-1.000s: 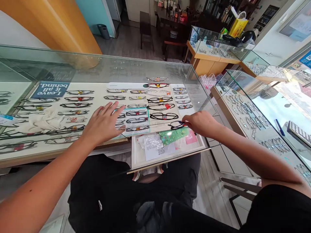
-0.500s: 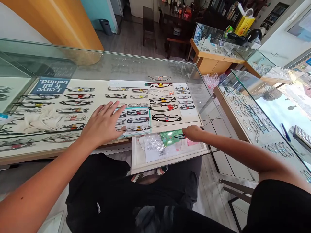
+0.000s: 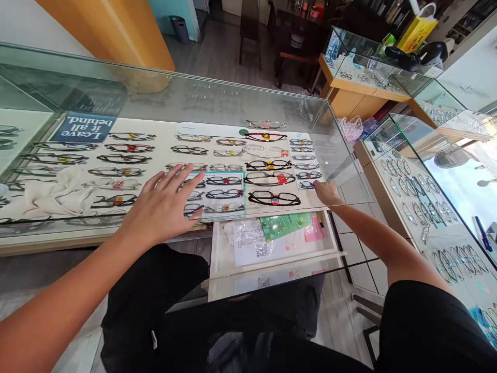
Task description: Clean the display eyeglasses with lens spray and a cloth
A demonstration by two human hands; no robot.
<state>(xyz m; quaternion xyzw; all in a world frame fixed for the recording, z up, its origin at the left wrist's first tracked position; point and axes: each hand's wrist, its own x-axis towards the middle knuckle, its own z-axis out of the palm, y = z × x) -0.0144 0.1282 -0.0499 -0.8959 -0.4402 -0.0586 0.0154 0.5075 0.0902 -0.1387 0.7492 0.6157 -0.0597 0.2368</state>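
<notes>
The right hand (image 3: 327,192) has gone from the pulled-out drawer (image 3: 272,259) at 6 o'clock up under the glass top of the table (image 3: 341,171), to the small column of frames at the case's 3 o'clock edge. Half a second ago it held a dark pair of glasses (image 3: 306,184) over the green paper (image 3: 285,225); now its fingertips rest at a dark pair lying lowest in that column. Whether they still pinch it or have let go cannot be told. The pair seems to be going back into its row. The left hand (image 3: 163,204) stays flat and spread on the glass, gripping nothing, above the teal-edged tray (image 3: 225,194).
</notes>
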